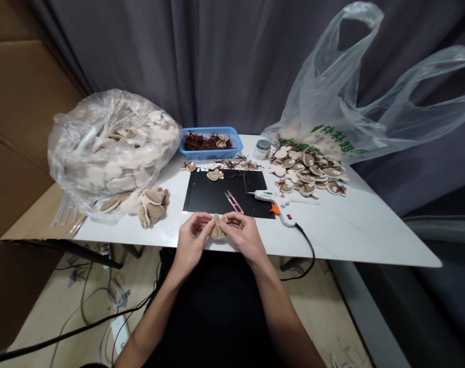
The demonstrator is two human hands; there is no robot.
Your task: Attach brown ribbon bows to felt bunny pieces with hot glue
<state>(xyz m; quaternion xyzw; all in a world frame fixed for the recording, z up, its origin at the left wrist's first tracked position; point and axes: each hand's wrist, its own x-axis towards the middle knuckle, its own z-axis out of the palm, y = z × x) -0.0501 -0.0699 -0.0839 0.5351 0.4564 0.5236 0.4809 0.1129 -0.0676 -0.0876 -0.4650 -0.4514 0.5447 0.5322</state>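
Note:
Between my two hands, at the table's front edge, is a small beige fabric piece [218, 228] with two rounded lobes at its top. My left hand [194, 237] pinches its left side with thumb and fingers. On the other side my right hand [246, 236] grips it the same way. Just beyond lie pink-handled thread snips [234, 202] on a black mat [213, 194]. A white hot glue gun [276, 202] with an orange trigger rests on the mat's right edge. One more fabric piece [215, 175] lies near the mat's far edge.
A clear bag [113, 148] full of fabric pieces stands left, with a loose pile [152, 204] before it. Behind the mat are a blue basket [211, 155] of brown bows and a lidded jar [262, 149]. Bow-trimmed pieces [309, 168] spill from another plastic bag [332, 112]. A cord [311, 240] hangs right.

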